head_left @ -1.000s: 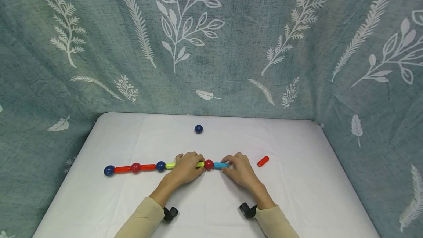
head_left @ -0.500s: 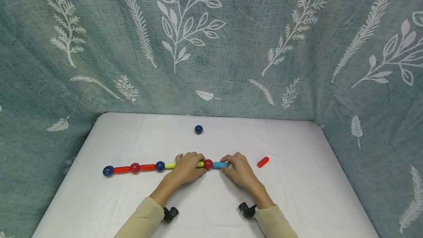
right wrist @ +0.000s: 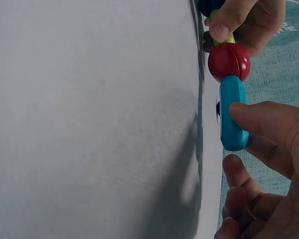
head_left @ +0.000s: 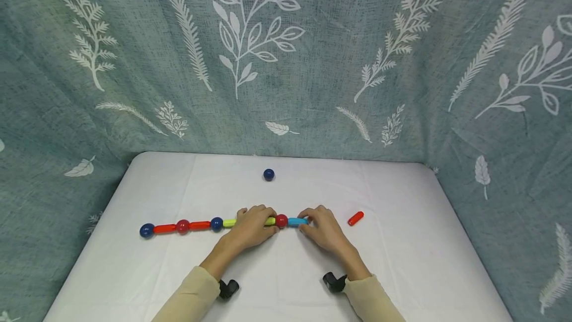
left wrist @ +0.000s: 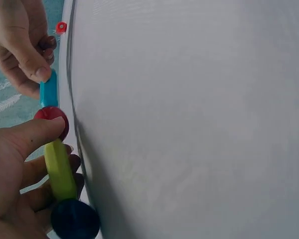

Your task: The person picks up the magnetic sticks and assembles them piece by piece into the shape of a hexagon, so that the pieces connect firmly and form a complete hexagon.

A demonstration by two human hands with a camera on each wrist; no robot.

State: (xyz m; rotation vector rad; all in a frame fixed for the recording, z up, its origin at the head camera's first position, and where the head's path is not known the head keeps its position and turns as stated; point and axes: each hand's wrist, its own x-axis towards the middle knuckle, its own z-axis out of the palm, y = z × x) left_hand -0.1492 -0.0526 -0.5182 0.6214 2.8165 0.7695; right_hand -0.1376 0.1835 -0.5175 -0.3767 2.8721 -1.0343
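Note:
A straight chain of balls and rods lies across the table in the head view. Its left part runs from a blue ball [head_left: 147, 231] through red rods and a red ball to another blue ball [head_left: 216, 224]. My left hand [head_left: 253, 225] grips the yellow-green rod [left wrist: 61, 172] that follows, its thumb touching the red ball [left wrist: 52, 118] at that rod's end. On the other side of this ball, my right hand [head_left: 325, 228] pinches the light blue rod [right wrist: 233, 112] between thumb and finger. The rod meets the ball with no gap showing.
A loose red rod [head_left: 355, 218] lies right of my right hand. Farther back, a single dark blue ball [head_left: 268, 175] rests on the white table [head_left: 402, 262]. A green leaf-patterned cloth [head_left: 313, 63] hangs behind the table. Black wrist cameras [head_left: 229, 289] sit at both cuffs.
Both hands keep the same holds throughout. The chain and the right hand have shifted only a hair to the left.

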